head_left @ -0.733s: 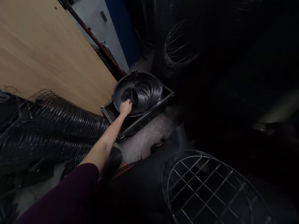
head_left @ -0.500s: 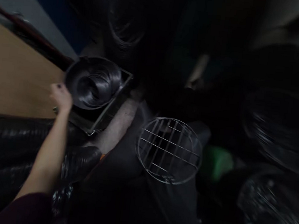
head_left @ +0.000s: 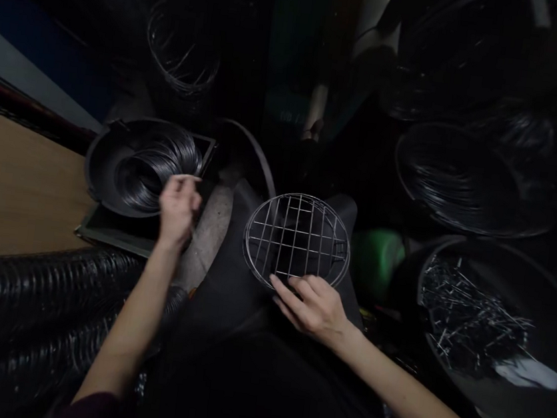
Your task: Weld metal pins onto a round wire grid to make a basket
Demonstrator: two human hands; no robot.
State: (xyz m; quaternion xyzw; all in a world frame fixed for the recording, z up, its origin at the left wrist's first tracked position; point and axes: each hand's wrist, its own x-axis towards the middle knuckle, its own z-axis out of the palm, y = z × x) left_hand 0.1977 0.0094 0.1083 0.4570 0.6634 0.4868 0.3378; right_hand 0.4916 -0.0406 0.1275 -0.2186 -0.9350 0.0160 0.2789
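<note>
A round wire grate [head_left: 308,247] with crossed bars rests on my dark-clothed lap. At its near rim, my right hand [head_left: 315,307] has its fingers closed on the wire. My left hand [head_left: 179,208] is blurred, with curled fingers, at the right side of a dark tub [head_left: 99,168] of stacked wire rings [head_left: 149,171]. A blurred grey wire ring [head_left: 260,155] arcs out between that hand and the grate; it appears held in my left hand, though the grip itself is smeared.
At right, a dark bucket [head_left: 550,294] holds many short wire pieces [head_left: 468,311] and a white scrap [head_left: 531,373]. Behind it stands a basin of wire rings [head_left: 442,187]. A green object [head_left: 378,260] sits beside my lap. Stacked wire hoops [head_left: 38,289] lie at left, below a tan board [head_left: 14,185].
My left hand has moved right from the tub's left edge, and the blurred ring now shows. My right hand has come into view at the grate's near rim. The view has shifted right.
</note>
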